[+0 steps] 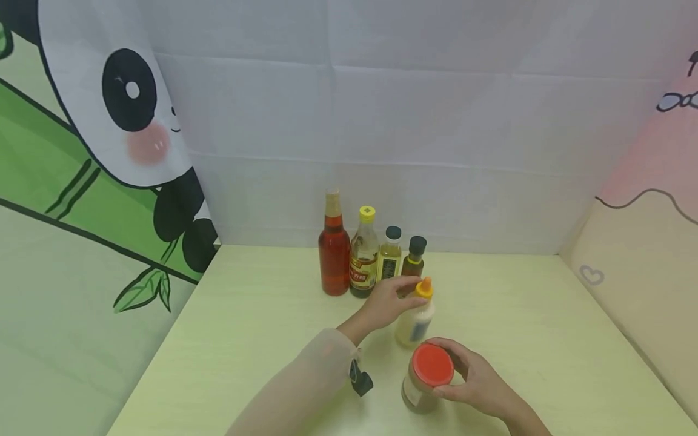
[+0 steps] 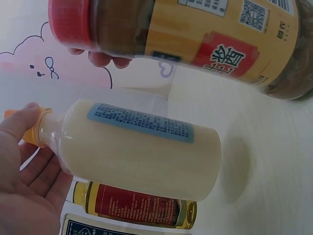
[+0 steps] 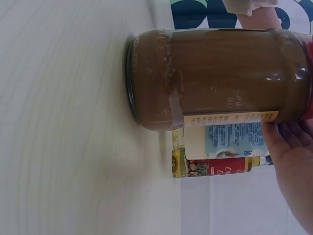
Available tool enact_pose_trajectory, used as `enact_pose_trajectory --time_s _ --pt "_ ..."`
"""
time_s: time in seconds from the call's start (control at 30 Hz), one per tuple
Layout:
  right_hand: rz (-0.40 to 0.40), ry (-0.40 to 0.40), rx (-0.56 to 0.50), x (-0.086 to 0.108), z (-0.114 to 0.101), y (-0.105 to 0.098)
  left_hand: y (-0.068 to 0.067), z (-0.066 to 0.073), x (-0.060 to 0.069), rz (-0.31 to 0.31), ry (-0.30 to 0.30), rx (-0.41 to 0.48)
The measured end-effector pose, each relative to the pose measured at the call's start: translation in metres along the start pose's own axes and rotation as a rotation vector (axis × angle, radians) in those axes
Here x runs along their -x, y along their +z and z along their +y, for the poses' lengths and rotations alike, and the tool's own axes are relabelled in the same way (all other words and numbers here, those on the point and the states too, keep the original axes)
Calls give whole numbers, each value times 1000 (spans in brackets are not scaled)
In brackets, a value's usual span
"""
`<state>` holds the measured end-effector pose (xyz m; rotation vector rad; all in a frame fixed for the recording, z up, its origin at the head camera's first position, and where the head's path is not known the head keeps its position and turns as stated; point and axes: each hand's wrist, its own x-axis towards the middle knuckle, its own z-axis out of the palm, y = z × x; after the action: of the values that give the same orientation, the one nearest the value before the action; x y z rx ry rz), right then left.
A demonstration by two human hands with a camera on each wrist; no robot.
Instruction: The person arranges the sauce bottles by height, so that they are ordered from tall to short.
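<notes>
My left hand [image 1: 385, 303] pinches the orange cap [image 1: 424, 288] of a squeeze bottle [image 2: 137, 152] filled with cream-coloured sauce. The bottle is upright, and its base appears slightly off the table. Nearer to me, my right hand [image 1: 478, 383] grips a glass jar [image 3: 220, 78] of brown paste around its red lid [image 1: 433, 364]. The jar stands upright on the table, a little in front of the squeeze bottle. In the left wrist view its yellow and red label [image 2: 227, 54] shows.
Behind the squeeze bottle stand a red-liquid bottle [image 1: 334, 257], a yellow-capped bottle [image 1: 363, 257], a small dark-capped oil bottle [image 1: 389, 257] and another dark-capped bottle [image 1: 413, 260], partly hidden by my left hand. A pale cloth wall [image 1: 425, 151] rises at the back of the table [image 1: 234, 339].
</notes>
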<state>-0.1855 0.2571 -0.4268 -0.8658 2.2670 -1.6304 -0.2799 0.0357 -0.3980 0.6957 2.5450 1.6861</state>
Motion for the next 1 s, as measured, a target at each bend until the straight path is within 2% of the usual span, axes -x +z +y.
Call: enact_pose_trajectory --time_s 0.13,0.33,0.6,0.8,1.0 --pt "2 -15 -6 0 1 0 4 0 -8 7 27 16" --pt "-9 2 -19 0 3 -1 8 0 -18 2 59 -18" --pt "-7 -5 -13 0 2 -1 14 3 -30 -9 11 -45" --pt "-1 43 -18 0 0 -1 21 5 -37 -23 7 -56" --pt "4 5 -9 0 0 1 24 4 -41 -15 14 -37"
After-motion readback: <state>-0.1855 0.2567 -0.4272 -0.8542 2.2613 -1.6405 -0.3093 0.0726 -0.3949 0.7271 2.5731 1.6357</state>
